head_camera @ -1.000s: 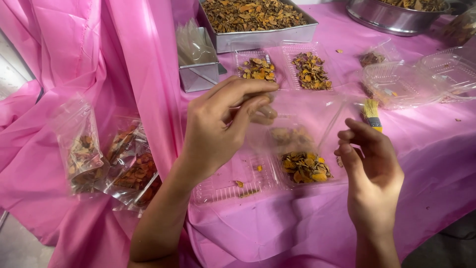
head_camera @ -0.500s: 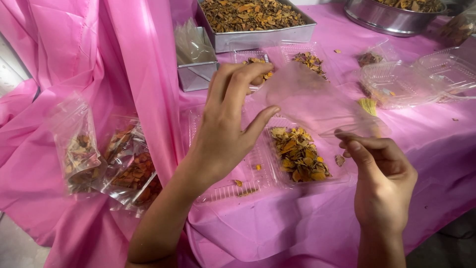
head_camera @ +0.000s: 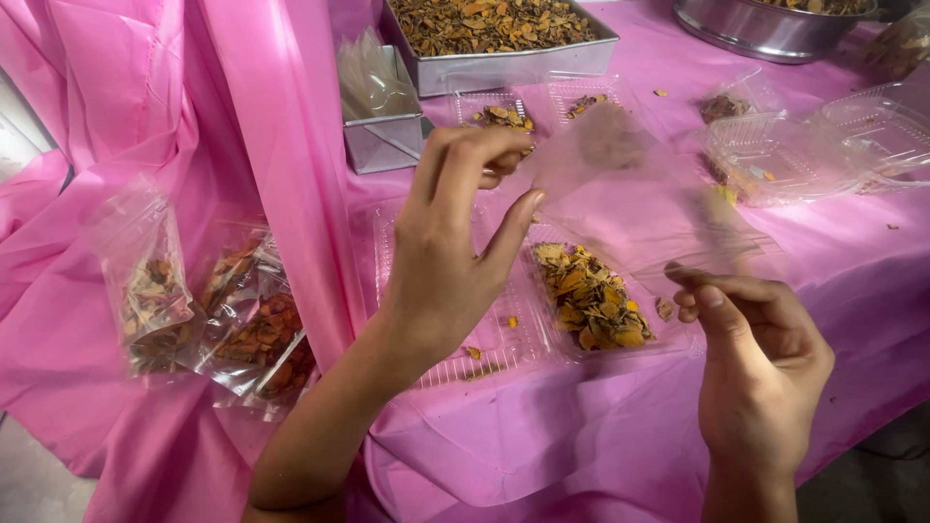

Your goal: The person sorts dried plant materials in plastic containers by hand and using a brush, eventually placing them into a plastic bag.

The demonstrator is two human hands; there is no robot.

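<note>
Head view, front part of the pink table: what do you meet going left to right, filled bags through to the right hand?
Filled clear bags → left hand → open clamshell tray of dried orange-yellow pieces → right hand. The empty clear bag, held up by both hands, spans the middle, so it is left out.

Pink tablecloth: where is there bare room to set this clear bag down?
Bare cloth lies right of the open clamshell tray, below the empty clear containers. The near edge before the tray is also free. The back, around the metal tray and bowl, is crowded; filled bags occupy the left.
</note>
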